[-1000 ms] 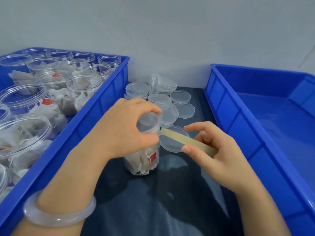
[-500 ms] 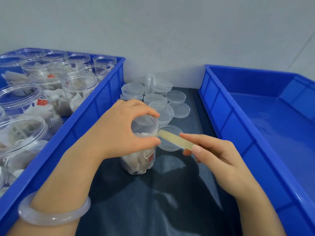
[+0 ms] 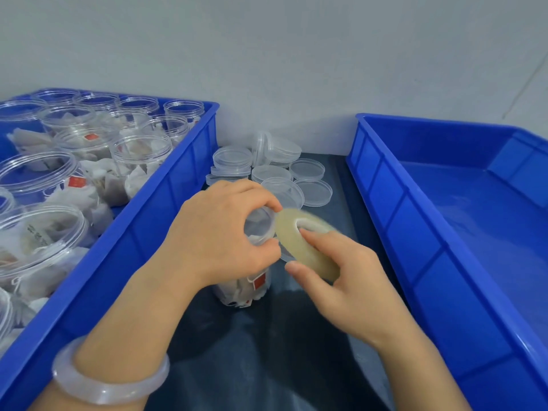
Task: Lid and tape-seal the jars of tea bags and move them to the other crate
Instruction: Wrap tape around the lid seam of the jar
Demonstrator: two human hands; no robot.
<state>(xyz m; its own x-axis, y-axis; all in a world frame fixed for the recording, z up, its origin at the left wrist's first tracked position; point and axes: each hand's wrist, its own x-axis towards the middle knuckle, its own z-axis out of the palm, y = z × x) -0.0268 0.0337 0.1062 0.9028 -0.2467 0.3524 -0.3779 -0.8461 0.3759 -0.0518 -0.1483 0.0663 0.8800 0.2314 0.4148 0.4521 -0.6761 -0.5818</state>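
Observation:
A clear lidded jar of tea bags (image 3: 252, 287) stands on the dark mat between two blue crates. My left hand (image 3: 219, 232) grips its lid from above, thumb and fingers curled round the rim. My right hand (image 3: 341, 277) holds a yellowish roll of tape (image 3: 305, 244) tilted against the jar's lid edge, one finger through the roll's core and the thumb under its rim. The left crate (image 3: 166, 209) is full of open jars of tea bags (image 3: 139, 161). The right crate (image 3: 430, 262) shows a bare blue floor.
Several loose clear lids (image 3: 308, 170) lie and stack on the mat behind the jar, near the grey wall. The dark mat (image 3: 267, 366) runs between the crates toward me. A pale bangle (image 3: 109, 381) sits on my left wrist.
My right hand brought the tape roll in against the jar's lid; before, a strip of tape stretched from the lid out to the right. The roll now faces the camera and looks blurred.

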